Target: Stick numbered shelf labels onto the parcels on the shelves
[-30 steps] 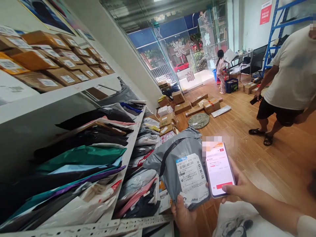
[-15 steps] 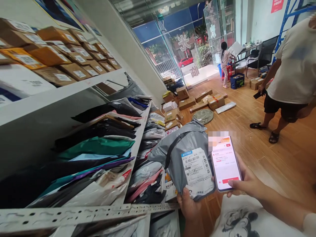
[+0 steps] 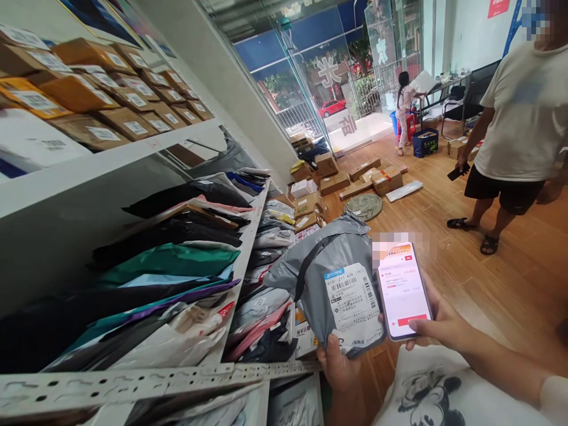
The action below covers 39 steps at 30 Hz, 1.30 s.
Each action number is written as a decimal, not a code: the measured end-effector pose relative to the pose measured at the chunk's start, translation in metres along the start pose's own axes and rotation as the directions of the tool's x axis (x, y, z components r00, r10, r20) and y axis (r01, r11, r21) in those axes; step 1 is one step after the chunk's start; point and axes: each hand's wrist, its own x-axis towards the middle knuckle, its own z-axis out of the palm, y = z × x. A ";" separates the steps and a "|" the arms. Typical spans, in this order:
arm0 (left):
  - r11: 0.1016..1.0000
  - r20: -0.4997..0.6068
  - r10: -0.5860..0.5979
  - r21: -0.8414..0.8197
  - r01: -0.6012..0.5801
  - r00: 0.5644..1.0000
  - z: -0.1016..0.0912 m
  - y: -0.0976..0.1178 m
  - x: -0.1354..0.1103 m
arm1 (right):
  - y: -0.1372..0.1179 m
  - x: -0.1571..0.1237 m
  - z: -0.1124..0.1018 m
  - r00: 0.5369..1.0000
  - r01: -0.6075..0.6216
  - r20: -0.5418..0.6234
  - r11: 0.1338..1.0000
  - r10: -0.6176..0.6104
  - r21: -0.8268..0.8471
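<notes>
A grey plastic mailer bag [image 3: 306, 296] with a white printed shipping label [image 3: 352, 299] is gripped at its lower edge by my left hand [image 3: 341, 364], thumb on top. Just right of it, my right hand [image 3: 437, 316] is wrapped round a smartphone [image 3: 403, 296]. The phone's screen is lit, and my right thumb rests over a red button near its bottom. The phone's left edge lies close beside the mailer bag; I cannot tell whether they touch. The fingers beneath the bag are hidden.
On the left a white shelf [image 3: 146, 158] holds boxes [image 3: 133, 125] above and bagged parcels [image 3: 173, 263] below. Cartons [image 3: 336, 182] and a round green bundle [image 3: 364, 207] lie on the wooden floor. A person [image 3: 517, 118] holding a dark phone stands right; a smaller person [image 3: 403, 109] is near the glass door.
The person at the right has shifted slightly leftward in view. The view itself has moved a little. My hands keep hold of the mailer bag and smartphone.
</notes>
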 end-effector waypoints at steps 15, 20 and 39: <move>0.999 -0.037 0.049 -0.012 -0.050 0.998 0.002 0.000 -0.001 | -0.001 0.000 -0.001 1.000 0.010 0.010 1.000 -0.010 -0.029; 0.999 -0.035 0.028 -0.038 -0.030 0.999 0.003 0.003 -0.002 | 0.003 0.001 -0.003 0.999 0.024 0.021 1.000 -0.024 -0.004; 0.999 -0.063 -0.031 0.035 0.033 0.998 -0.017 -0.020 0.010 | 0.004 0.023 -0.004 0.930 -0.029 -0.357 0.984 0.091 0.175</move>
